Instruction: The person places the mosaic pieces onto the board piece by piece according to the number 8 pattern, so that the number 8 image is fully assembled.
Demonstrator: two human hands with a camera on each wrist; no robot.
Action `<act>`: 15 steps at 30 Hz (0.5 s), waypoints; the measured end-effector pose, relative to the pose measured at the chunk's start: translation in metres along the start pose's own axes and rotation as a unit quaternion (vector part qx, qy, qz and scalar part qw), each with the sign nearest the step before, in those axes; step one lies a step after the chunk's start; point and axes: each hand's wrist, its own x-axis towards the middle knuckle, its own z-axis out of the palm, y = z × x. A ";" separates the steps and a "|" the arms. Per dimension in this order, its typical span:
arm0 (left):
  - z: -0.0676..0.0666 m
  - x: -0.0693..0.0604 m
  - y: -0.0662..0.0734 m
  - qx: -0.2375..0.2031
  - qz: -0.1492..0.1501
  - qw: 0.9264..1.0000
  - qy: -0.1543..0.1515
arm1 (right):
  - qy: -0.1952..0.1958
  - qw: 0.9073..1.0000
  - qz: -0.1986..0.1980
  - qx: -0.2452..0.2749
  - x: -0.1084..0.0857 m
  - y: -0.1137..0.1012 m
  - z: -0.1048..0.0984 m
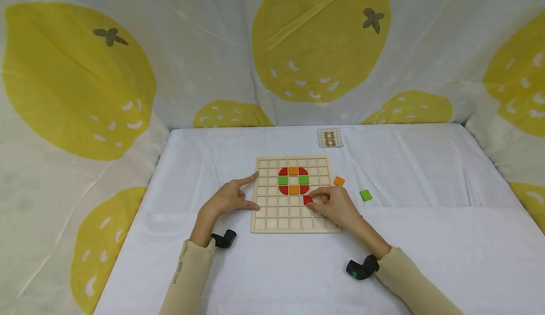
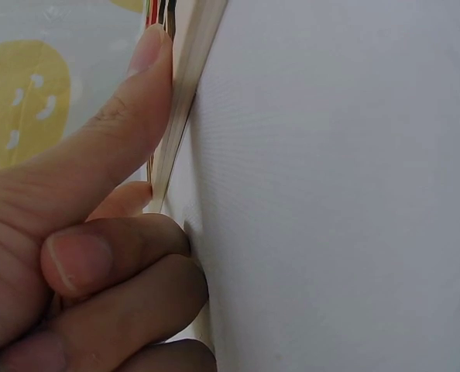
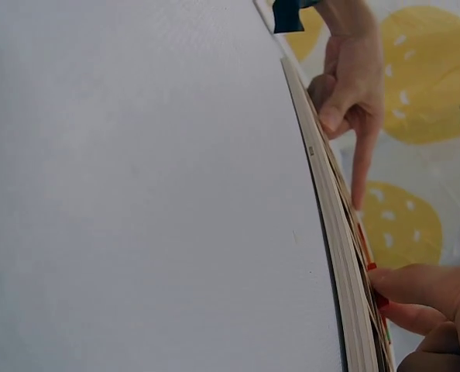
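A square wooden grid board (image 1: pixel 276 211) lies on the white cloth. Red rounded-corner tiles, orange squares and green squares form a ring in its upper middle. My left hand (image 1: pixel 227 196) steadies the board's left edge, thumb and index finger spread straight against it; the left wrist view shows the other fingers curled beneath. Between thumb and fingertips, my right hand (image 1: pixel 336 205) pinches a red quarter-round tile (image 1: pixel 307 200) just below the ring's lower right corner. In the right wrist view this red tile (image 3: pixel 380 301) is partly hidden by the fingers.
Right of the board lie a loose orange square tile (image 1: pixel 339 181) and a green one (image 1: pixel 365 195). Behind it sits a small pattern card (image 1: pixel 329 138) printed with a coloured grid design. A lemon-print cloth (image 1: pixel 221 69) hangs at the back and sides.
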 end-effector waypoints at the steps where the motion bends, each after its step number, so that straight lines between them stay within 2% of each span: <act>1: 0.000 0.000 0.000 -0.001 0.000 1.000 -0.001 | -0.001 1.000 -0.001 -0.001 0.000 0.000 0.000; 15: 0.000 -0.002 0.004 -0.002 -0.012 1.000 0.000 | 0.004 0.999 -0.032 -0.007 0.000 0.000 -0.002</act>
